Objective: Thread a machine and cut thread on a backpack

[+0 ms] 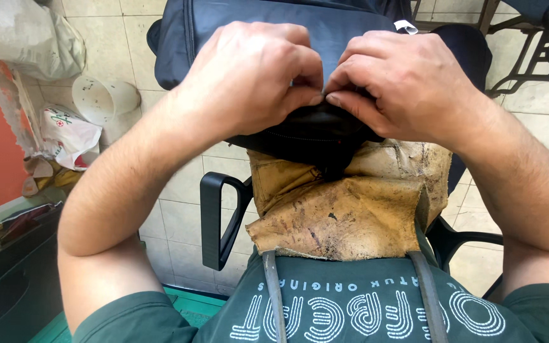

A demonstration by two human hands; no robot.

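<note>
Both hands meet at the near edge of a dark navy bag (287, 25) that lies across the person's lap and stretches away over the tiled floor (179, 216). The left hand (252, 79) is curled tight, its thumb and forefinger pinched down on the bag's black edge fabric (312, 136), the other fingers folded under so the knuckles face up. The right hand (408, 86) mirrors it, its fingertips (338, 98) pressed onto the same black edge, touching the left hand's thumb tip. The pinched part of the bag sits directly beneath and between the two sets of fingertips, bunched up where a zipper line runs along it; what exactly is held between the pads is hidden by the fingers. Under the bag, a worn tan leather apron (344, 209) covers the lap, hung from two grey straps (273, 298) over a green printed shirt. A black chair armrest (214, 219) stands by the left forearm. On the floor to the left are a white plastic cup (100, 98) and crumpled plastic bags (68, 133).
</note>
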